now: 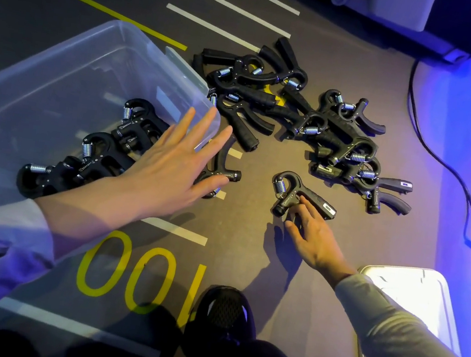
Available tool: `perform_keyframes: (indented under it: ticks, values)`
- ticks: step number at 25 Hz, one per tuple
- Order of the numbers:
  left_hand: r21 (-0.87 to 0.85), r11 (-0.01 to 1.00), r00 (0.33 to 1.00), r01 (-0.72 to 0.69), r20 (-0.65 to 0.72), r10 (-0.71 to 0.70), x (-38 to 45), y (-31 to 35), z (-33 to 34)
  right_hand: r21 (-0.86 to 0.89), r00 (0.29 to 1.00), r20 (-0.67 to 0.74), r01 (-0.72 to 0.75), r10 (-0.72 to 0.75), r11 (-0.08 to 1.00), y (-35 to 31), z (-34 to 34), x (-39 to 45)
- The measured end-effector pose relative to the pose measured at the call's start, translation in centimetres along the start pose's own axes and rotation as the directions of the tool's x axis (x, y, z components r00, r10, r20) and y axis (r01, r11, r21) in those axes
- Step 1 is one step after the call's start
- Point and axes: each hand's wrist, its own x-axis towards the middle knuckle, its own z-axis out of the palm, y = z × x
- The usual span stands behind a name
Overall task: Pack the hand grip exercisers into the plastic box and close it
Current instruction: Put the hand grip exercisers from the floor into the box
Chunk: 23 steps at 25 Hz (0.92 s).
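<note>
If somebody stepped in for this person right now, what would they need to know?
Left hand: open, spread over a gripper lying on the floor beside the plastic box.
Right hand: fingertips on a single gripper, not lifted yet.
Done: a few grippers lie in the box.
Left: the pile on the floor, then fit the white lid by the right arm.

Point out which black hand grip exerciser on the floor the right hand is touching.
The lone black spring-loaded exerciser lying apart from the pile, with the right hand fingertips on its handle.
</note>
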Motion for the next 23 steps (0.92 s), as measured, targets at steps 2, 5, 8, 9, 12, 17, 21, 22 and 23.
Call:
perform_keyframes:
  ticks: [2,5,8,9,12,17,21,22,23]
  values:
    - [-0.005,1.000,1.000,0.008,0.003,-0.008,-0.1,-0.2,0.0,-0.027,1.000,0.027,-0.003,0.003,1.000,0.2,0.0,0.0]
    - [-0.009,1.000,0.999,0.028,0.019,-0.027,-0.3,-0.5,0.1,-0.059,0.994,0.106,-0.016,0.022,0.998,0.4,-0.1,0.1]
    - [0.006,0.999,0.998,0.042,0.036,-0.042,-0.4,-0.6,0.1,-0.086,0.990,0.137,-0.033,0.044,0.996,-0.3,0.4,0.4]
    - [0.013,0.999,0.998,0.048,0.040,-0.048,-0.5,-0.7,0.1,-0.055,0.990,0.129,-0.041,0.048,0.998,-0.7,0.6,0.5]
    - [0.019,0.998,0.998,0.057,0.017,-0.057,-1.0,-1.1,-0.2,0.160,0.998,0.050,-0.044,0.036,0.986,-3.0,0.0,0.9]
    - [0.079,0.990,0.985,0.114,-0.136,-0.102,-1.9,-3.1,-1.2,0.296,0.952,-0.290,0.184,-0.095,0.937,-10.1,-4.7,2.8]
    - [0.026,0.981,0.926,0.194,-0.334,-0.175,-3.2,-5.6,-3.4,0.176,0.786,-0.449,0.544,-0.425,0.820,-19.2,-7.9,3.5]
    - [0.023,0.976,0.912,0.219,-0.362,-0.195,-3.7,-6.3,-3.9,0.140,0.739,-0.447,0.614,-0.503,0.777,-21.5,-8.0,3.8]
    - [0.026,0.969,0.901,0.246,-0.375,-0.219,-4.1,-7.1,-4.4,0.119,0.702,-0.430,0.668,-0.568,0.735,-23.7,-7.7,4.2]
